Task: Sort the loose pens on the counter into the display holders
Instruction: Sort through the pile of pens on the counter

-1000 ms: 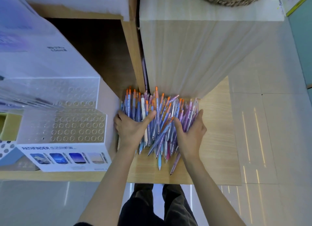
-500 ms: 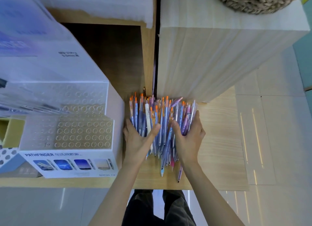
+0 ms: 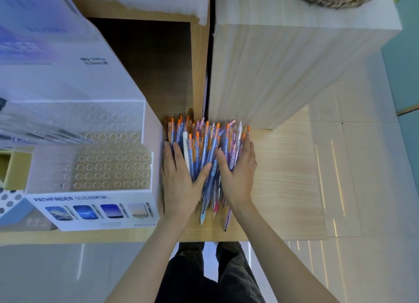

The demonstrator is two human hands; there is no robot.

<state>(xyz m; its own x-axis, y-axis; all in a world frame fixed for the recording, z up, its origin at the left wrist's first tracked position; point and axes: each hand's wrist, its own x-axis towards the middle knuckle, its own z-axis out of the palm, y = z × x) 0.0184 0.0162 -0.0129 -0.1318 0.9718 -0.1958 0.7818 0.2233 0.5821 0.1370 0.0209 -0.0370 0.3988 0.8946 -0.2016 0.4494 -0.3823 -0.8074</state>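
Pens (image 3: 204, 148) lie lengthwise, pointing away, sandwiched between left hand (image 3: 179, 184) and right hand (image 3: 239, 178), fingers (image 3: 175, 154) straight, pressing, not curled; holder (image 3: 113, 169) sits just left.

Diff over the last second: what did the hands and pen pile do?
The left hand and right hand pressed inward, squeezing the pile of pens narrower and straighter; their fingers lie flatter along its sides. Nothing lifted or let go. The display holder stayed put.
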